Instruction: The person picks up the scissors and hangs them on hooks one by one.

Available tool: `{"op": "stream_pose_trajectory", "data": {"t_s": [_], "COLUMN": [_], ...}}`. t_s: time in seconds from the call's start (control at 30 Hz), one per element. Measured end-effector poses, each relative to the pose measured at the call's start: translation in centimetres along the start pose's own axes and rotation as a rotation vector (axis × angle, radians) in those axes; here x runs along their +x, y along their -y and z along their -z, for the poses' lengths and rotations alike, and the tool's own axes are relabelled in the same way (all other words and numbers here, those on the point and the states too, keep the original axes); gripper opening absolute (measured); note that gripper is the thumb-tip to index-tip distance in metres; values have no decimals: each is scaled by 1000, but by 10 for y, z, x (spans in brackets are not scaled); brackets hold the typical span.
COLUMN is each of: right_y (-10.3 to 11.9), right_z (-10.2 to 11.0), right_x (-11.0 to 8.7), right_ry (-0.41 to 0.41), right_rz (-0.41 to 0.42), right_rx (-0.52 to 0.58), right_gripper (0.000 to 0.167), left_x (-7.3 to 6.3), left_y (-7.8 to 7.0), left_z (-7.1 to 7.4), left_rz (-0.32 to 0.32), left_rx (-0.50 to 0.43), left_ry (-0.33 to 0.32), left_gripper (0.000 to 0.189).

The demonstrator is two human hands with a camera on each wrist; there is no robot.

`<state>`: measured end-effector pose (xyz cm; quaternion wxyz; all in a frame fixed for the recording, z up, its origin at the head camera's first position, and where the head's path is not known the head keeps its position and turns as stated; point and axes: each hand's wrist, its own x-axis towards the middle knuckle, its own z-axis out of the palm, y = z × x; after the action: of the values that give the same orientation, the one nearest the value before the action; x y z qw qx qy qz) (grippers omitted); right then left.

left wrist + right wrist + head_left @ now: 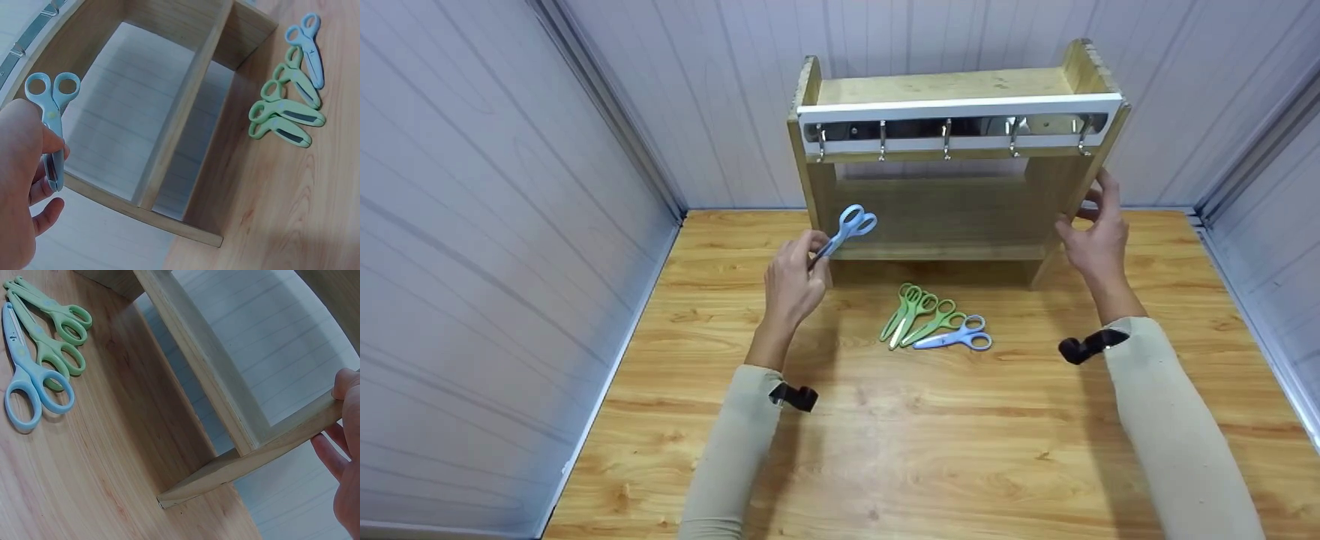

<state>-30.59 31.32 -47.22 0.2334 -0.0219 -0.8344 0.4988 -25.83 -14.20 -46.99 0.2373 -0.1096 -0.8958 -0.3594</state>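
Person's left hand [796,281] is pinching blue plastic scissors [52,116]. The right hand [1099,244] is gripping a tan wooden shelf [945,225].

Scissors [939,322] on tabletop [885,450], shelf [937,217] behind them, wall [735,90] behind shelf

The place looks like a small set-up booth, perhaps in a lab, since pale panelled walls [735,105] joined by metal corner strips [611,112] close in a wood-grain surface [675,420] at the back and both sides, and black wrist-worn devices [808,399] sit at both sleeve cuffs [755,381].
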Motion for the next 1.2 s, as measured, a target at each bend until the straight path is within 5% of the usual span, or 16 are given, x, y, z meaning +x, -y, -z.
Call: {"op": "stream_pose_trajectory", "data": {"t_s": [1.2], "right_y": [1], "right_z": [-1], "right_x": [0], "right_ry": [16], "right_rz": [-20], "right_rx": [-27], "right_gripper": [88], "left_x": [27], "left_y": [-8], "left_z": [25], "left_rz": [-58], "left_rx": [-88], "left_ry": [-115], "left_gripper": [18]}}
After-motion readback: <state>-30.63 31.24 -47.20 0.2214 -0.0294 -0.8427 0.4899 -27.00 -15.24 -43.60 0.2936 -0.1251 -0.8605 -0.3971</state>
